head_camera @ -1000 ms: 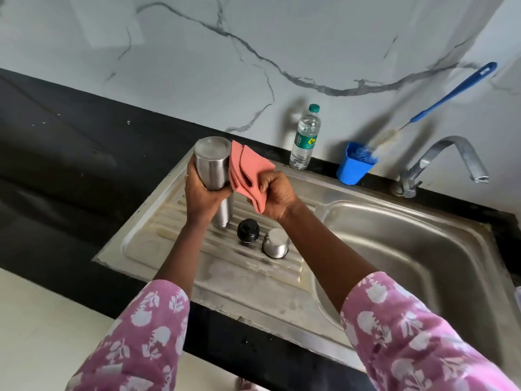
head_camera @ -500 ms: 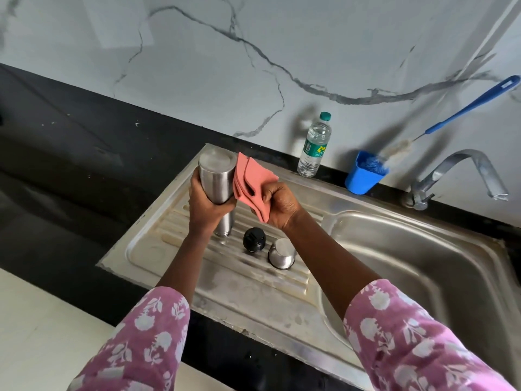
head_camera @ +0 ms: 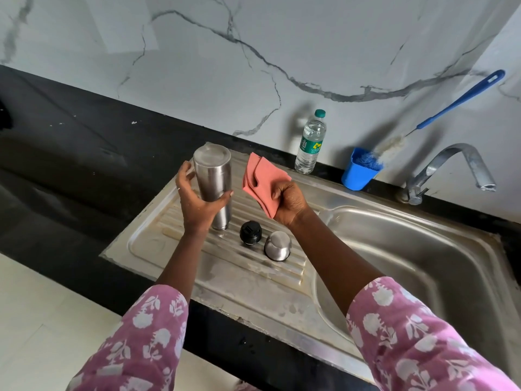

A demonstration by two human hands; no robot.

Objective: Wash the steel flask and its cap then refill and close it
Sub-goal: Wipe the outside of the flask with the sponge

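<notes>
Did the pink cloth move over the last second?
Yes. Against the black cap on the drainboard, the pink cloth in the right hand shifted right, off the steel flask; a gap now separates them.

The brushed steel flask [head_camera: 213, 179] stands inverted and uncapped, flat base up. Just right of its lower end sits the black stopper [head_camera: 250, 232], then the steel cup cap [head_camera: 277, 245], mouth down.

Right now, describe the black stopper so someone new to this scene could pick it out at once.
Start at the ribbed drainboard beside the sink basin. Two small pieces stand on it next to the flask. The stopper is the one nearer the flask: a black dome, while the cap beside it is bare steel.
</notes>
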